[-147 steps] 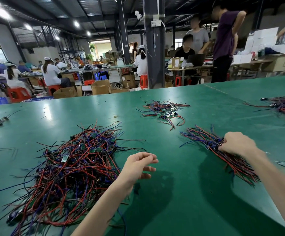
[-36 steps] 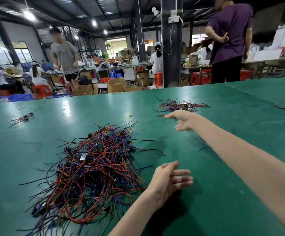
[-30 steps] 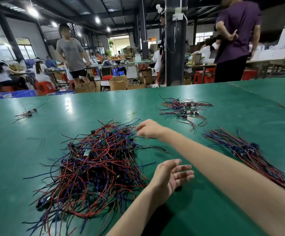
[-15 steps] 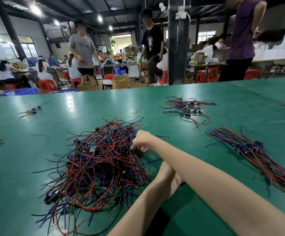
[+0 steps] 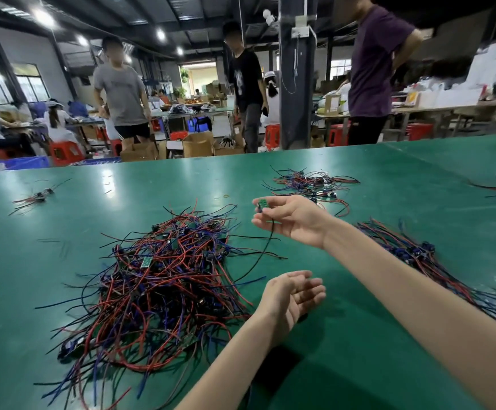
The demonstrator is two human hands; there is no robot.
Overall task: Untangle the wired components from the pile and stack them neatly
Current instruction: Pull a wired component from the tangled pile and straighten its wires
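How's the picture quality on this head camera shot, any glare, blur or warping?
Head view: ceiling lights glare as pale patches on the green table; the wide lens bows its far edge; stacked wires at frame right are smeared, the tangled pile sharper; the wired component in the right hand is slightly soft; a shadow lies under the left hand.

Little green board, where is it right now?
In the head view, the little green board is pinched in the right hand, held above the table just right of the big tangled pile.

right hand (image 5: 297,221) lifted from pile (image 5: 164,294), now pinching wired component (image 5: 262,204)
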